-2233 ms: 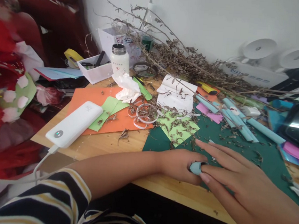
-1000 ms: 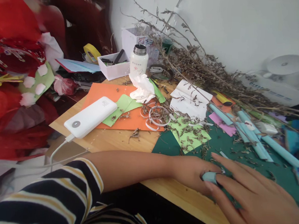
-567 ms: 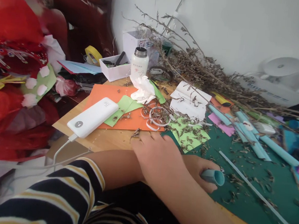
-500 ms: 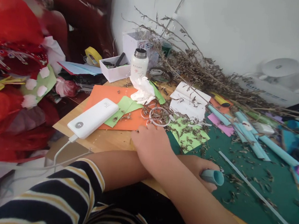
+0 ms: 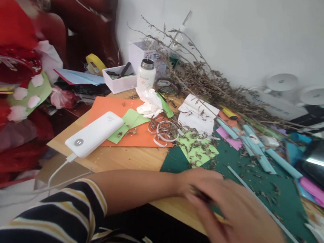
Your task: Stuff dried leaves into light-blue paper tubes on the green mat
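Note:
My right hand (image 5: 244, 215), blurred by motion, reaches in from the lower right in front of my left hand (image 5: 193, 179). A dark brown pinch of dried leaves (image 5: 201, 195) shows between its thumb and fingers, though blur softens its shape. My left hand's back is visible, its fingers covered by the right hand. The blue paper tube that it gripped half a second ago is hidden behind the right hand. Beyond the hands, crumbled dried leaves (image 5: 201, 147) lie over light green paper and a dark green mat (image 5: 175, 162). A white ring (image 5: 168, 131) is among more leaves.
A white power bank (image 5: 94, 134) with a cable lies at left, partly on orange paper (image 5: 106, 109). Behind stand an open white bottle (image 5: 146, 76) and a white tray (image 5: 118, 81). Dry branches (image 5: 211, 78) lean along the wall. Blue paper tubes (image 5: 283, 162) and a white strip (image 5: 265, 208) lie right.
My right hand has moved right and toward me, from beside the white ring to over my left hand. The blue paper tube has gone from sight. The view has shifted slightly.

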`<state>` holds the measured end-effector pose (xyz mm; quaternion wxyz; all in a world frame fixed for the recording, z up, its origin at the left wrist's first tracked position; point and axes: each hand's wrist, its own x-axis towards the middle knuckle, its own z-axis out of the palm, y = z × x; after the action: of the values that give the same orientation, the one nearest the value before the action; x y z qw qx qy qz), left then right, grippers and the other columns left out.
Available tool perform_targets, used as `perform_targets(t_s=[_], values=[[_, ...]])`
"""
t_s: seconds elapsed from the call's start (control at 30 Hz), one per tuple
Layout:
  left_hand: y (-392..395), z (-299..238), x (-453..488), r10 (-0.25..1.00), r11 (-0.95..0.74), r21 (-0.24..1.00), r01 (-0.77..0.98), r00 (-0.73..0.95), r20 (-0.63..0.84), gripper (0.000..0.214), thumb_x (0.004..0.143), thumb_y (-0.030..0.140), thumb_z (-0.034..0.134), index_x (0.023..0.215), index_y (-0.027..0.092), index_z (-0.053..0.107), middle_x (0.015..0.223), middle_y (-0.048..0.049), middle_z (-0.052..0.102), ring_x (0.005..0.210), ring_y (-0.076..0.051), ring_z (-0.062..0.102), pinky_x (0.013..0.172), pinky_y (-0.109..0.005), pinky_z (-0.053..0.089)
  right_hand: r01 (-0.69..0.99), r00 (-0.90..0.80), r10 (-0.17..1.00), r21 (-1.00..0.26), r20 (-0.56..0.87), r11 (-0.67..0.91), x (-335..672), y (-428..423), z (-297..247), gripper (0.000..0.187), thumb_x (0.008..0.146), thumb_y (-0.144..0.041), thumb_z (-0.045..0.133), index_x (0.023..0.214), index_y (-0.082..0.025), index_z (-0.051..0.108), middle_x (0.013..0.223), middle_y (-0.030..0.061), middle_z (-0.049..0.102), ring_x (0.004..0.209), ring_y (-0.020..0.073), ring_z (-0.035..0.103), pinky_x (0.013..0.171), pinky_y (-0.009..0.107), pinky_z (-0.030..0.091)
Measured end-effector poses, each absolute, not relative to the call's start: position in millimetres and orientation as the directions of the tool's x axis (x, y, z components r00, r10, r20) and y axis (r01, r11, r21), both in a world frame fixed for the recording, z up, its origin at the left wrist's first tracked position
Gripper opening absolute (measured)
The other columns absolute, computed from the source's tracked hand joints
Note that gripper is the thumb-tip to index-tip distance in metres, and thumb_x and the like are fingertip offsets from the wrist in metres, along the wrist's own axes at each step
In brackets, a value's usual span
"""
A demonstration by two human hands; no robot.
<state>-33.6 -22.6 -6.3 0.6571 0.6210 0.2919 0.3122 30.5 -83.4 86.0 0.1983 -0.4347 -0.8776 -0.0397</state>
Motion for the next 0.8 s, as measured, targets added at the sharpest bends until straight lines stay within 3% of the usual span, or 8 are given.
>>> perform_targets(t_s=[0.07, 0.13, 0.23, 0.3, 0.53, 0.67, 0.8], values=[[-23.5, -5.9, -34.9, 0.769, -0.036, 0.983, -0.18, 0.623, 0.142, 0.02, 0.058, 0.027, 0.063, 0.059, 0.015, 0.047, 0.058, 0.0012, 0.047, 0.057, -0.01, 0.044, 0.054, -0.023, 0.038, 0.843, -0.34, 0.777, -0.194, 0.53, 0.502, 63.2, -99.7, 82.0, 0.009, 0.078, -0.028, 0.046, 0.08, -0.021, 0.051, 0.068, 0.0014, 0.059, 0.064, 0.0138, 0.054, 0.057, 0.025, 0.04], [-25.3, -3.4, -36.7, 0.77, -0.061, 0.954, -0.295, 0.594, 0.233, 0.022, 0.062, 0.03, 0.061, 0.061, 0.014, 0.046, 0.056, 0.002, 0.045, 0.052, -0.007, 0.041, 0.051, -0.021, 0.036, 0.904, -0.191, 0.827, -0.232, 0.529, 0.358, 86.5, -109.7, 69.8, 0.008, 0.077, -0.026, 0.048, 0.079, -0.02, 0.052, 0.069, 0.0018, 0.058, 0.063, 0.0139, 0.054, 0.056, 0.025, 0.041], [-26.6, 1.5, -39.5, 0.721, 0.022, 0.946, -0.322, 0.661, 0.208, 0.025, 0.065, 0.035, 0.057, 0.066, 0.014, 0.045, 0.054, 0.0029, 0.044, 0.048, -0.006, 0.04, 0.046, -0.019, 0.034, 0.929, -0.112, 0.852, -0.251, 0.512, 0.273, 102.5, -113.8, 46.3, 0.008, 0.076, -0.024, 0.049, 0.079, -0.019, 0.054, 0.069, 0.0023, 0.058, 0.065, 0.0139, 0.053, 0.059, 0.025, 0.042], [-25.9, 4.1, -40.2, 0.675, -0.022, 0.963, -0.267, 0.707, 0.212, 0.025, 0.064, 0.034, 0.06, 0.067, 0.013, 0.047, 0.059, 0.0018, 0.046, 0.051, -0.006, 0.042, 0.048, -0.018, 0.035, 0.927, -0.081, 0.851, -0.273, 0.519, 0.255, 105.1, -112.3, 33.5, 0.007, 0.075, -0.023, 0.05, 0.078, -0.018, 0.055, 0.071, 0.003, 0.058, 0.068, 0.0141, 0.053, 0.061, 0.026, 0.043], [-25.0, 5.0, -37.0, 0.666, -0.324, 0.945, 0.051, 0.721, 0.19, 0.015, 0.068, 0.026, 0.054, 0.062, 0.013, 0.05, 0.059, 0.0015, 0.049, 0.054, -0.007, 0.043, 0.052, -0.018, 0.037, 0.923, -0.071, 0.815, -0.272, 0.576, 0.272, 105.2, -107.1, 16.0, 0.012, 0.074, -0.02, 0.051, 0.084, -0.017, 0.058, 0.084, 0.0073, 0.057, 0.08, 0.0176, 0.051, 0.07, 0.031, 0.041], [-24.1, 4.0, -36.3, 0.661, -0.408, 0.905, 0.12, 0.723, 0.202, 0.011, 0.065, 0.021, 0.053, 0.058, 0.014, 0.048, 0.054, 0.0035, 0.047, 0.05, -0.006, 0.041, 0.049, -0.017, 0.035, 0.917, -0.144, 0.851, -0.255, 0.505, 0.307, 104.8, -103.3, 10.4, 0.023, 0.076, -0.022, 0.048, 0.098, -0.016, 0.053, 0.095, 0.0082, 0.059, 0.086, 0.0189, 0.051, 0.071, 0.031, 0.039], [-22.0, 5.6, -36.9, 0.639, -0.464, 0.875, 0.139, 0.736, 0.222, 0.007, 0.062, 0.017, 0.051, 0.056, 0.014, 0.048, 0.053, 0.0038, 0.048, 0.049, -0.006, 0.041, 0.049, -0.016, 0.035, 0.923, -0.266, 0.88, -0.16, 0.393, 0.35, 106.7, -98.8, 6.6, 0.021, 0.083, -0.025, 0.038, 0.089, -0.015, 0.056, 0.074, 0.0037, 0.062, 0.067, 0.0158, 0.052, 0.06, 0.029, 0.035]])
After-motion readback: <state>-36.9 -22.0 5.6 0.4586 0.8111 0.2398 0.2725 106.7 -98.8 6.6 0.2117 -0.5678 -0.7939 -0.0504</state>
